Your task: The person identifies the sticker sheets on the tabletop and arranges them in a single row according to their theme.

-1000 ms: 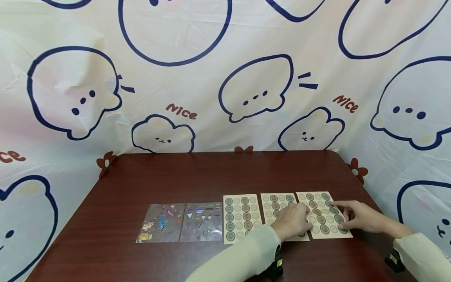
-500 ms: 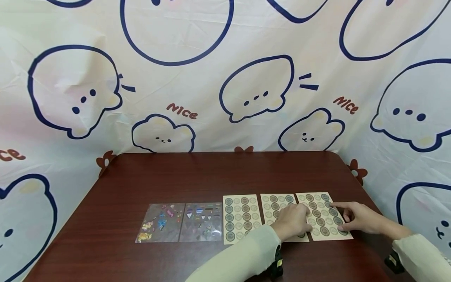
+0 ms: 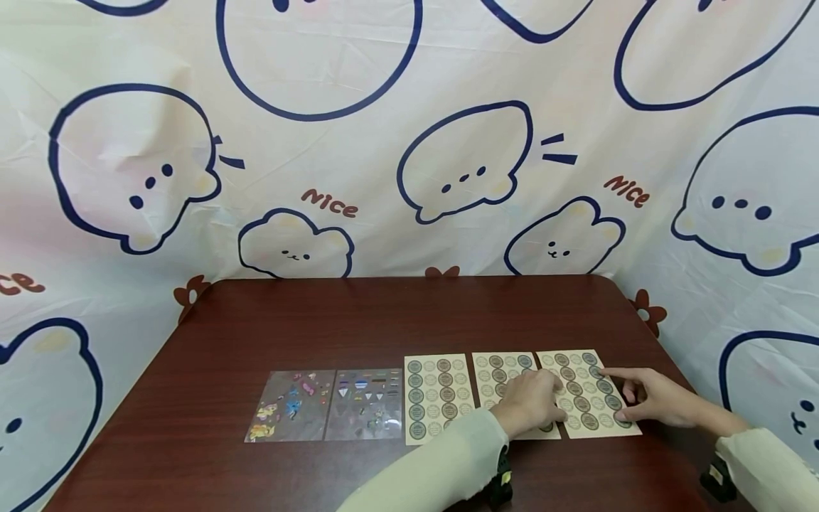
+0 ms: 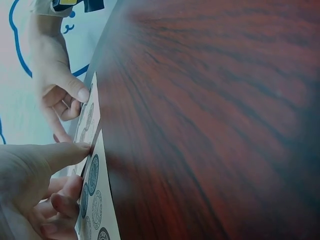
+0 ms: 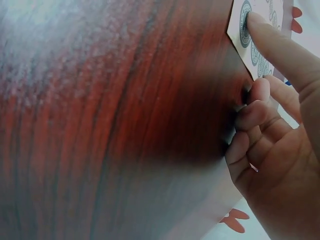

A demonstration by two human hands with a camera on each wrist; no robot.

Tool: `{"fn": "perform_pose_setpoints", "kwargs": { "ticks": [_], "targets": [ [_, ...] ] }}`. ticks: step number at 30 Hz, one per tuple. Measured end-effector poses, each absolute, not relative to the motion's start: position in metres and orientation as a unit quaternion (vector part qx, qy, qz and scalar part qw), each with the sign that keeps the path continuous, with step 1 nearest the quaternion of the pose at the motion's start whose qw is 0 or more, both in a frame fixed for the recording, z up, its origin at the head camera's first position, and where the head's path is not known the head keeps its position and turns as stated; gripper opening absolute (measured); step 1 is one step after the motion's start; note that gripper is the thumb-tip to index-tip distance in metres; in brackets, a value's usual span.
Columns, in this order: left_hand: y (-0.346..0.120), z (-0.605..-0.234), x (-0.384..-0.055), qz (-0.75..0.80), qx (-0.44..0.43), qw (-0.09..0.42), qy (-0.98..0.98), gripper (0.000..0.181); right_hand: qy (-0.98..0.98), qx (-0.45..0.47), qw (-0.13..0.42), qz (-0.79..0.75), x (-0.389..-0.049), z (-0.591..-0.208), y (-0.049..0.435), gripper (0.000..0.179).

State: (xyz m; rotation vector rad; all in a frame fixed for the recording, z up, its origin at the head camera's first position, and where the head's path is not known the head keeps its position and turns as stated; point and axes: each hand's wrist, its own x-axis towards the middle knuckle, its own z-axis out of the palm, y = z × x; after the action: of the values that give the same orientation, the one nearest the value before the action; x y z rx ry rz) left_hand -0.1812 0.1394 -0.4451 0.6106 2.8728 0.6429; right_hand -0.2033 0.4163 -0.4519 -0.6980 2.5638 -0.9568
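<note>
On the table's right side lies a cream sticker sheet [image 3: 585, 398] printed with rows of round seals. My left hand [image 3: 530, 402] rests over the middle sticker sheet [image 3: 501, 363], its thumb and forefinger tips touching the left edge of the rightmost sheet. In the left wrist view that thumb [image 4: 70, 154] lies straight and the other fingers bend loosely. My right hand [image 3: 659, 398] touches the same sheet's right edge with forefinger and thumb spread apart. The right wrist view shows its thumb [image 5: 270, 37] pressing on a round seal, the remaining fingers bent beside the sheet.
Left of the middle sheet lies a third cream sticker sheet [image 3: 441, 391]. Beyond it are two clear sheets, one with gem-like shapes [image 3: 365, 405] and one with colourful cartoon stickers [image 3: 294, 405]. The dark wooden table [image 3: 409, 313] backs onto a printed cloth [image 3: 384, 156].
The near end of the rightmost sheet has shifted slightly toward me. Both hands stay at nearly the same places on it, and the other sheets have not moved.
</note>
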Motion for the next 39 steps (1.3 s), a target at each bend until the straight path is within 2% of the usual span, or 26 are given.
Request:
{"fn": "perform_pose_setpoints", "kwargs": {
  "ticks": [39],
  "targets": [
    [0.1361,-0.4450,-0.1813,0.219,0.215,0.071,0.949,0.046,0.894,-0.219,0.173,-0.350,-0.2021,-0.4506,0.4154,0.080]
  ]
}}
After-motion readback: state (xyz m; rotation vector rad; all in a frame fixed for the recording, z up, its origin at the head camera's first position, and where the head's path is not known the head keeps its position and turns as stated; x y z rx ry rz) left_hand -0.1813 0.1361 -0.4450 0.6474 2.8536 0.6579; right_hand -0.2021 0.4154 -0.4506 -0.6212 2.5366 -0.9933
